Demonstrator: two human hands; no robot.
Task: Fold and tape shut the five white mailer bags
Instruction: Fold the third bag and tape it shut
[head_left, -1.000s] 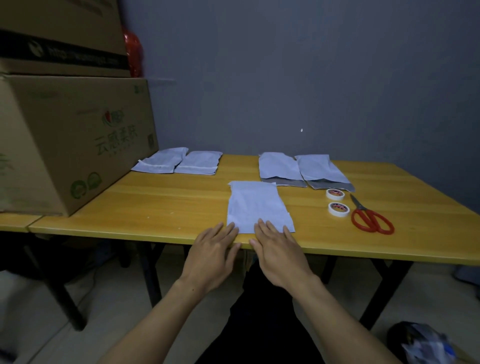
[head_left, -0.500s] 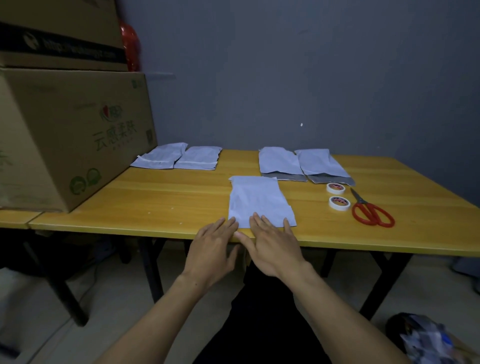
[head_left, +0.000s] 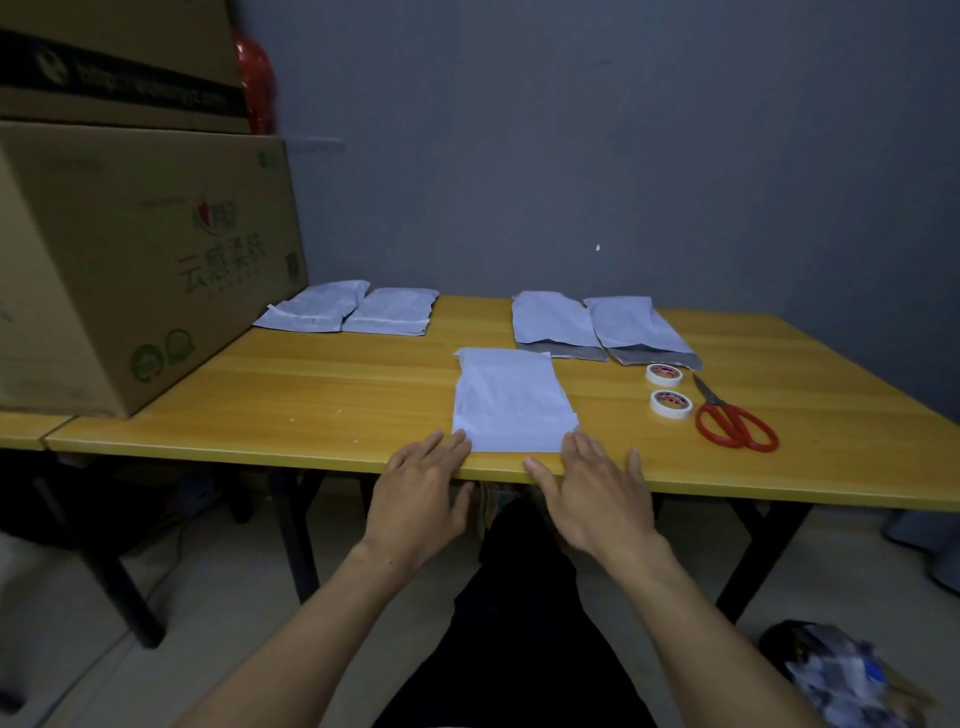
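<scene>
A person sits at a yellow wooden bench (head_left: 311, 395), seen from their own head looking down. One white mailer bag (head_left: 511, 400) lies flat near the front edge, long side running away from the person. The left hand (head_left: 421, 493) lies palm down, fingers spread flat, fingertips touching the bag's near left corner. The right hand (head_left: 597, 493) lies the same way at the near right corner, fingertips at the bag's edge. Neither hand has a grip on anything; both are flat and wide.

At the back left lie two folded bags (head_left: 353, 312) side by side, touching. At the back right lie two unfolded bags (head_left: 597, 325), also side by side, each with a grey strip showing at its near end. Just in front of the right pair sit two tape rolls (head_left: 667, 389), one behind the other, and red scissors (head_left: 732, 423) lie beside them, blades pointing away.

A large cardboard box (head_left: 140, 270) stands on the bench's left end with another box stacked on top. A grey wall (head_left: 623, 145) is behind
</scene>
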